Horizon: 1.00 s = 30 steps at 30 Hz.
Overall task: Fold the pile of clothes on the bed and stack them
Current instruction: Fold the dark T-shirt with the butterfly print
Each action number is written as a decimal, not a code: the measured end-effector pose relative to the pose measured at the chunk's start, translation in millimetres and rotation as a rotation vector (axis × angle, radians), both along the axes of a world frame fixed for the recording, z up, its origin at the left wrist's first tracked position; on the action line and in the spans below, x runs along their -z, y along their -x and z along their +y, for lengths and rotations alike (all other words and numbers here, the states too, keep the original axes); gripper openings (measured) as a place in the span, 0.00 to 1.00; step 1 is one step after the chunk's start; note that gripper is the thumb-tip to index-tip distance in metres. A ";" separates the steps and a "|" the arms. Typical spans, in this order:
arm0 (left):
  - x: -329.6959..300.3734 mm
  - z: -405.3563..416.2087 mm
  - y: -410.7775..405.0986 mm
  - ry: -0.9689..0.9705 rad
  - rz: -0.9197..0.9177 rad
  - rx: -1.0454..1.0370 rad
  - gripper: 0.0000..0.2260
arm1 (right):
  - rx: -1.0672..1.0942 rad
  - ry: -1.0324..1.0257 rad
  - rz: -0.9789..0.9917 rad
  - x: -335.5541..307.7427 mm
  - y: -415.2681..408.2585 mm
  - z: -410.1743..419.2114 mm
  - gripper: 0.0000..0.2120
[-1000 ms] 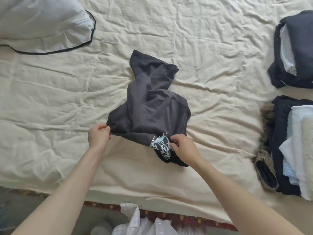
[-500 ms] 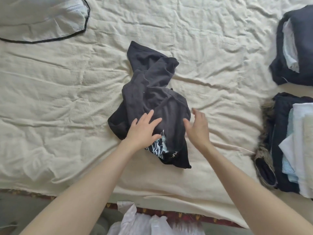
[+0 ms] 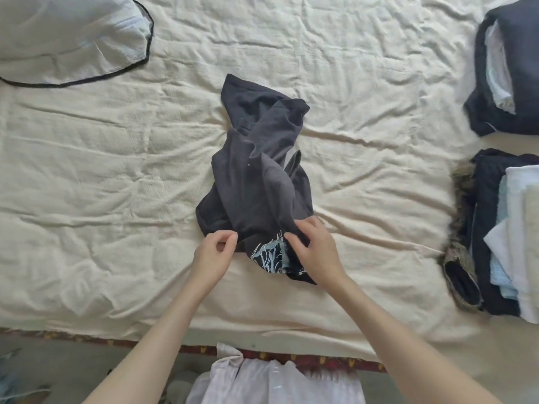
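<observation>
A crumpled dark grey T-shirt (image 3: 256, 176) with a pale blue print at its near end lies in the middle of the cream bedsheet (image 3: 116, 176). My left hand (image 3: 214, 253) pinches the shirt's near left edge between thumb and fingers. My right hand (image 3: 316, 249) has its fingers curled into the fabric at the near right edge, beside the print. Two stacks of folded clothes sit at the right: a dark stack (image 3: 507, 68) farther away, and a nearer stack (image 3: 501, 234) of dark, white and pale blue items with a fur-trimmed piece at its left.
A white pillow (image 3: 70, 39) with black piping lies at the far left. The bed's near edge (image 3: 262, 339) runs across the bottom, with a patterned trim below it. White cloth (image 3: 271, 380) shows at the bottom centre.
Both hands have come back from over the shirt's middle to its near edge. The left now pinches the left hem and the right grips fabric beside the print.
</observation>
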State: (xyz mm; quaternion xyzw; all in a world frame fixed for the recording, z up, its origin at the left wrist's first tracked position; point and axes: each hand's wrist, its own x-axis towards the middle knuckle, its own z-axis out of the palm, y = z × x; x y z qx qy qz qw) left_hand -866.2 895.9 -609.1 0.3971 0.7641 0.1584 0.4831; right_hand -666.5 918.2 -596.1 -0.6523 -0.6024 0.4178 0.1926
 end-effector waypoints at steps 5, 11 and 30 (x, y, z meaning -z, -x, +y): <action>-26.7 15.2 -26.8 0.052 -0.348 -0.144 0.10 | -0.321 0.079 -0.009 -9.3 21.4 -23.7 0.16; -18.1 18.4 -29.4 0.058 -0.279 -0.340 0.10 | -0.200 -0.014 -0.019 -11.9 15.8 -28.5 0.10; -256.1 32.6 8.7 -0.448 -0.047 0.250 0.07 | -0.669 -0.403 0.024 -208.4 31.9 61.2 0.20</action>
